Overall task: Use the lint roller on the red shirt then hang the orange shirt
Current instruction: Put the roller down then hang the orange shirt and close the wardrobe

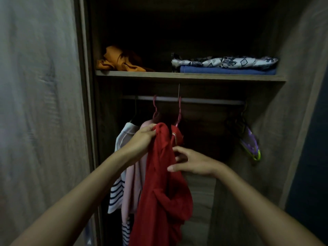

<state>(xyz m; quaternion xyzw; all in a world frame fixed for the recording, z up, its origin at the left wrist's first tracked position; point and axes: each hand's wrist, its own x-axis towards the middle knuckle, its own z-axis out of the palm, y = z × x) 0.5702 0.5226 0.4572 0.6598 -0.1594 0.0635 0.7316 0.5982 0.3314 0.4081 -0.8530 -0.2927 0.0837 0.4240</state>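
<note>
The red shirt (pixel 159 183) hangs in the open wardrobe from a pink hanger (pixel 178 115) on the rail (pixel 204 100). My left hand (pixel 142 139) grips the shirt's upper left shoulder. To the shirt's right, my right hand (pixel 190 163) touches its edge with fingers loosely bent; whether it pinches the cloth I cannot tell. The orange shirt (pixel 119 60) lies crumpled on the shelf (pixel 191 76) above, at the left. No lint roller is in view.
Left of the red shirt hang a pink garment (pixel 132 183) and a white navy-striped top (pixel 117 189). Folded patterned and blue cloths (pixel 225 65) sit on the shelf at right. Dark hangers and a purple-green item (pixel 250 144) hang at the rail's right end.
</note>
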